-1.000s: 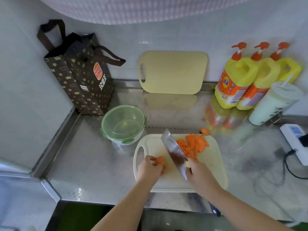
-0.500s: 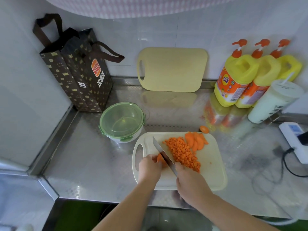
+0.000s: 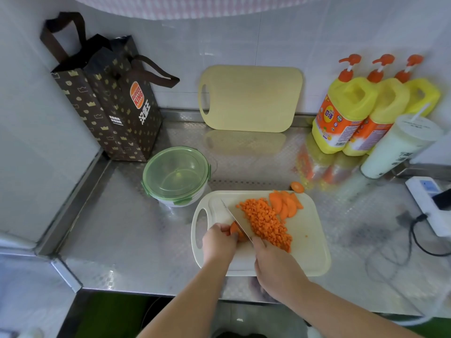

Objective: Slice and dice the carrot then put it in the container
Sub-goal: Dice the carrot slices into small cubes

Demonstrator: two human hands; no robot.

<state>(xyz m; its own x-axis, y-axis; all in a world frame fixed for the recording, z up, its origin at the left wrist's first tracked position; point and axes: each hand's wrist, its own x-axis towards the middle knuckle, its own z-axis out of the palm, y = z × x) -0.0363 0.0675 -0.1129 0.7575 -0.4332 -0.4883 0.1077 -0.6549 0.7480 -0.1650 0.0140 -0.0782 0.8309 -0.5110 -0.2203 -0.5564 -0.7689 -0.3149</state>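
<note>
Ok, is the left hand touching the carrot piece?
Touching. Head view: the left hand grips the carrot piece, right beside the knife.

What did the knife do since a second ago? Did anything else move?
The knife, tilted up over the diced carrot a second ago, has come down beside the left hand, its edge on the carrot piece that hand holds. The right hand still grips the knife. The slices, container and board stayed put.

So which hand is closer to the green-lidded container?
Left. The left hand holds a carrot piece just in front and right of the container; the right hand, on the knife, is farther right.
</note>
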